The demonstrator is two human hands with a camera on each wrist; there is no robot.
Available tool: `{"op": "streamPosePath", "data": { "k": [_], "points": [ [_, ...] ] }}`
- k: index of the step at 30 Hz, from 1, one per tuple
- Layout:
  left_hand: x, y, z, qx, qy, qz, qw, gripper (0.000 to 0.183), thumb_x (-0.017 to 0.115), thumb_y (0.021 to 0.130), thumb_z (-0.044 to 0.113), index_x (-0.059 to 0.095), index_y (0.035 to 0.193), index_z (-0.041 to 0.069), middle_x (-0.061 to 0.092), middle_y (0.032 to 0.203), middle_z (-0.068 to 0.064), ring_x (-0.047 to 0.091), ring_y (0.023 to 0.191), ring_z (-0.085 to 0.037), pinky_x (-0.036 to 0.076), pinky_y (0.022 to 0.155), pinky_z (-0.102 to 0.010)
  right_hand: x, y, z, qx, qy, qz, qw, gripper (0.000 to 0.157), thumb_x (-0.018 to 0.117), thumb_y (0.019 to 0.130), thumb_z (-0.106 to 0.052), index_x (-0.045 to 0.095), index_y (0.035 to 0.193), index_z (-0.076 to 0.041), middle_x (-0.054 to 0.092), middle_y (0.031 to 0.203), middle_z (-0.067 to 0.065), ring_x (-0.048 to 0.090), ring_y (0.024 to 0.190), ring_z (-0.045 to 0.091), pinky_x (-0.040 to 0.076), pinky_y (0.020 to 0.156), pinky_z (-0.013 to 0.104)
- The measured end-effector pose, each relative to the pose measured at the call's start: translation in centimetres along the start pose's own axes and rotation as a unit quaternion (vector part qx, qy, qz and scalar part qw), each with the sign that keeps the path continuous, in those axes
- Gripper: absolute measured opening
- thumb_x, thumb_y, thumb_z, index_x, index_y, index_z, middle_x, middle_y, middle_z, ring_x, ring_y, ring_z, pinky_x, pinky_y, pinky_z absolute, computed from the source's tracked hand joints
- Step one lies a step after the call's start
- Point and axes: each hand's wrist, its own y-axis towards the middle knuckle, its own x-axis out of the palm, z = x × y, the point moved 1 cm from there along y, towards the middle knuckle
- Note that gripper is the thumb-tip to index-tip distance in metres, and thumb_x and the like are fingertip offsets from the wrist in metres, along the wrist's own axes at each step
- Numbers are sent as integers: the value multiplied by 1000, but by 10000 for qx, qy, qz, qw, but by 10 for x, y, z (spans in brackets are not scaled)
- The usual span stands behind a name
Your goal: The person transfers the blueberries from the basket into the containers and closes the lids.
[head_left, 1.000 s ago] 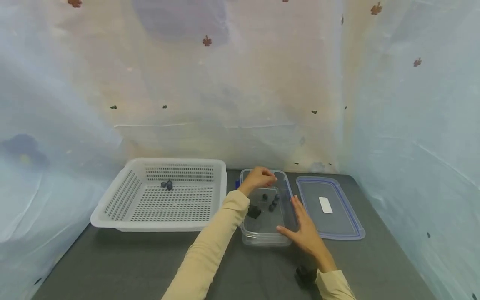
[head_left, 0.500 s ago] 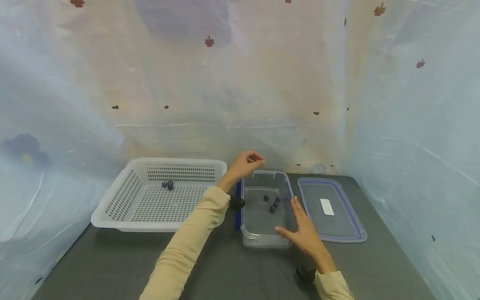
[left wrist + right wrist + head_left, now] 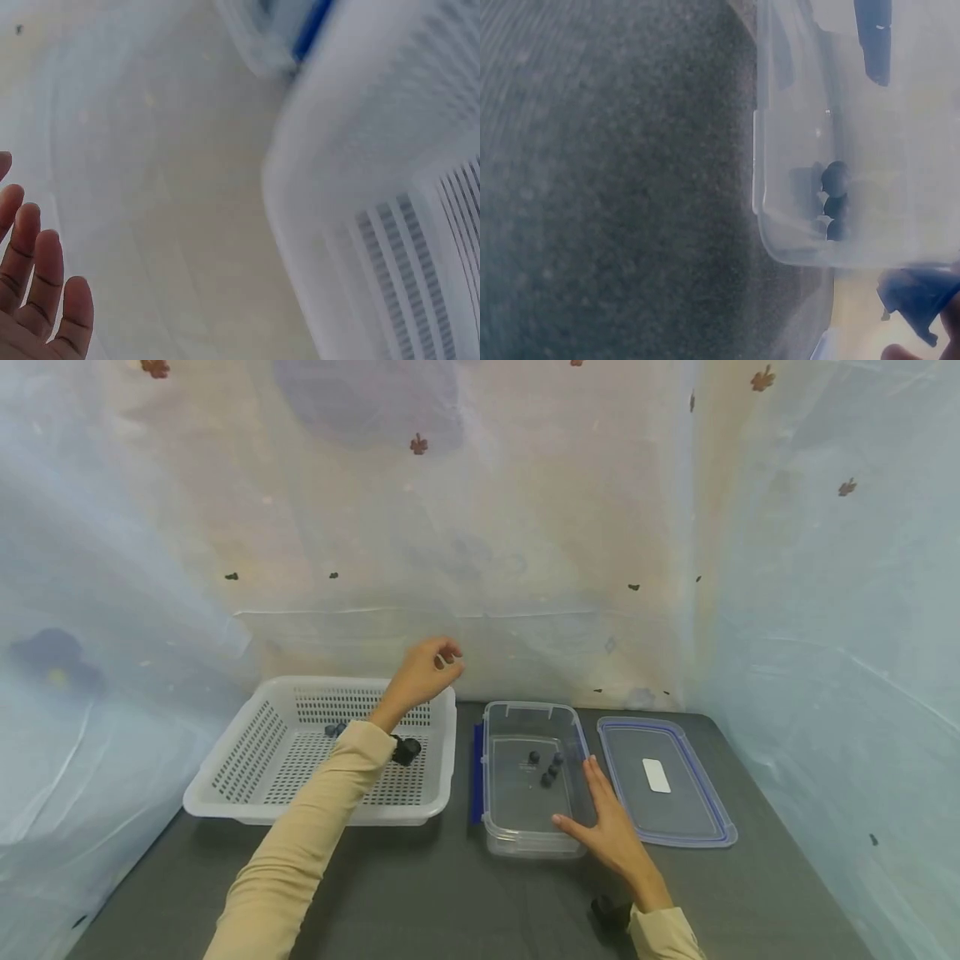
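Note:
My left hand (image 3: 429, 672) is raised over the back right of a white plastic basket (image 3: 318, 814), its fingers loosely curled with nothing between them. In the left wrist view, its fingers (image 3: 49, 274) hang apart from the blurred basket rim. Inside the basket lie a few blueberries (image 3: 331, 730), partly covered by the left sleeve. My right hand (image 3: 611, 831) rests at the right side of a clear plastic container (image 3: 517, 810), fingers extended and thumb at the near rim. Several dark blueberries (image 3: 546, 779) sit on the container's floor; the right wrist view shows some through its wall.
Right of the container lies its clear lid (image 3: 693, 810) with a blue seal and a white label. A blue latch (image 3: 477, 772) sticks out on the container's left side. Grey cloth (image 3: 450, 902) covers the table, and patterned sheeting (image 3: 517, 527) hangs behind.
My left hand has risen out of the container and swung left over the basket. The right hand has stayed at the container's side, and the berries in both containers have not visibly moved.

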Motion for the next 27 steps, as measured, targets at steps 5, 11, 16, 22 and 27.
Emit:
{"op": "streamPosePath", "data": {
  "k": [5,11,16,22,27],
  "points": [
    [-21,-8,-23,139,534,-64,9985,21,64,91,9,62,108,-4,60,102,-19,56,93,-32,47,83,-44,1,0,1,63,45,5,10000,103,76,80,-45,18,155,-4,8,161,9,16,142,40,21,104,67],
    [-41,-22,-52,-31,1313,-135,9912,20,63,92,9,63,108,-2,59,102,-19,56,94,-35,47,81,-48,1,0,3,6,116,74,9999,103,77,79,-43,18,154,-4,9,161,9,16,142,40,21,104,67],
    [-49,-35,-79,-287,1799,-43,9833,17,64,90,9,64,104,-1,60,101,-18,57,92,-34,48,75,-49,2,0,6,-19,181,110,9998,103,78,79,-41,18,155,-6,9,161,10,16,142,41,20,104,67],
    [-52,-50,-108,-783,2020,-22,9763,17,63,89,8,64,102,-3,60,96,-20,57,87,-36,48,69,-51,2,-1,5,13,256,89,9996,103,77,79,-41,18,155,-6,9,161,9,15,143,40,20,104,67],
    [-52,-62,-127,-1190,2047,-109,9715,19,64,87,9,64,100,-5,60,94,-21,58,86,-37,48,70,-51,2,-1,3,-59,348,109,9993,102,78,79,-39,19,154,-2,10,160,12,16,142,42,20,103,69]
  ]
}}
